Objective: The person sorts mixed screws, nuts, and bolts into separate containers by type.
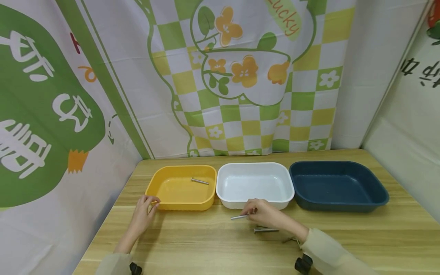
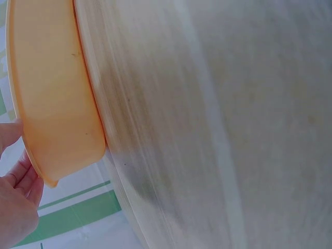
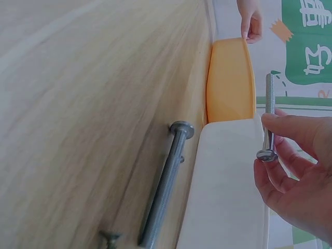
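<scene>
Wood-grain light-brown counter, seen from where I stand. Nearest: loose grey metal bolts beside the right forearm. Next: right hand, fingers pinching one silver metal bolt near its head, held up before a white rounded-rectangular tray. Left hand: fingers clamped on the rim of a yellow rounded-rectangular tray, one metal bolt inside. Rightmost: dark-blue tray. Beyond: green-and-yellow checked cloth.

The left sleeve, near the left edge of the tabletop, and the right sleeve are pale cream. A small black block shows beside each cuff.
</scene>
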{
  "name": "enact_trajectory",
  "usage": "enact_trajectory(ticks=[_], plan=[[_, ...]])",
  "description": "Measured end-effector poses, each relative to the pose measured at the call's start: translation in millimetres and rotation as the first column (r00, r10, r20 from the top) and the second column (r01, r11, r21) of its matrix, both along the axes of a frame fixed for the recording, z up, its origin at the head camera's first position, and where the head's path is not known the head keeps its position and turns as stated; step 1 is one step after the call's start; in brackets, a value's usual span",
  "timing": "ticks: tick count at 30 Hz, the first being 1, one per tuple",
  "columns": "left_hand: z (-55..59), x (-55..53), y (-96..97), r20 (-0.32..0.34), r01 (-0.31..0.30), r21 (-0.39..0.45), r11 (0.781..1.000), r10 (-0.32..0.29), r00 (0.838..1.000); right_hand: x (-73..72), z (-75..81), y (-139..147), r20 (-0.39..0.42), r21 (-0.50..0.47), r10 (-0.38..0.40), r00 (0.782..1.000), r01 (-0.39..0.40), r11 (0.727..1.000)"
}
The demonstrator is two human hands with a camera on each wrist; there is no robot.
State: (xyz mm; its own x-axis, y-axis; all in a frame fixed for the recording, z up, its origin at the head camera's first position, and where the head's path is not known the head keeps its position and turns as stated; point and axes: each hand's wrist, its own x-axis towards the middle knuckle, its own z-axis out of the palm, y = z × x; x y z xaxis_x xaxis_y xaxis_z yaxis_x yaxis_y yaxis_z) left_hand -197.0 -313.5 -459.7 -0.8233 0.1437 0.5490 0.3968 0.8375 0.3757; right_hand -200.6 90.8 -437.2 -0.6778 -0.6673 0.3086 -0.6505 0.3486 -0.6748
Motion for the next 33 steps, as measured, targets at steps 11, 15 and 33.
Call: enact_trajectory(ticks=[11, 15, 33], plan=[[-0.2, -0.5, -0.4, -0.015, 0.011, 0.002, 1.000, -0.011, 1.000, -7.7, 10.2, -20.5, 0.058, -0.004, -0.008, 0.998, 0.008, 1.000], [-0.7, -0.8, 0.0, -0.026, 0.014, 0.003, 1.000, -0.014, 1.000, -10.3, 13.2, -28.8, 0.075, -0.008, -0.007, 0.997, 0.008, 1.000], [0.4, -0.2, 0.2, 0.006, 0.000, 0.003, 1.000, 0.000, 1.000, -24.1, 13.4, -64.3, 0.084, -0.092, -0.075, 0.994, 0.083, 0.992]])
